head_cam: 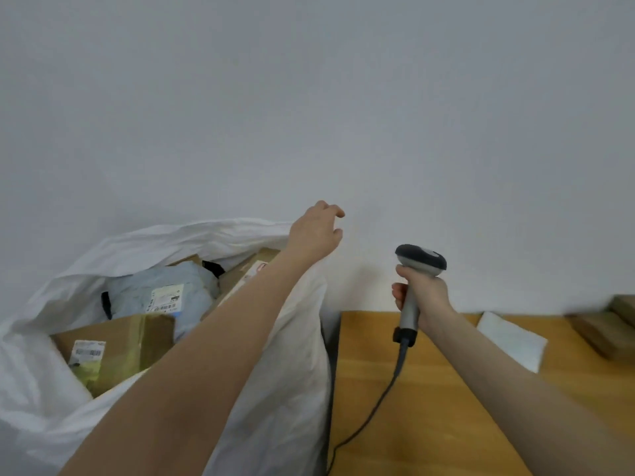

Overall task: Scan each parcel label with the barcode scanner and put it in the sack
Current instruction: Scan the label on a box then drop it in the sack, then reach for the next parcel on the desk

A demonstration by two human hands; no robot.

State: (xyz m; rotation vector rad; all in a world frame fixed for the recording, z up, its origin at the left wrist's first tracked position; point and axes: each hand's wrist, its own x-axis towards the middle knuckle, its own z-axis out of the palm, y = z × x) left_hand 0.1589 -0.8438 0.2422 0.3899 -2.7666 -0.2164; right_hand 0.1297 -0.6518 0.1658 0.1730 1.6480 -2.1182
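A: Where does the job stand?

B: Well under way, I'd judge. The sack stands open just left of the table, and at least three parcels lie in it: a grey mailer with its label up, a cardboard box in front of it, and a second box partly behind the forearm.

A: And the hands?

B: The left hand hovers over the sack's far rim, fingers loosely curled, nothing in it. The right hand is wrapped round the handle of the barcode scanner, its head raised toward the wall and its cable trailing down across the table.

A: What's left?

B: At the table's right end sit brown boxes — blurred, probably two — and a flat white packet lies nearer the scanner. None is in hand, so each would need picking up, scanning and dropping in.
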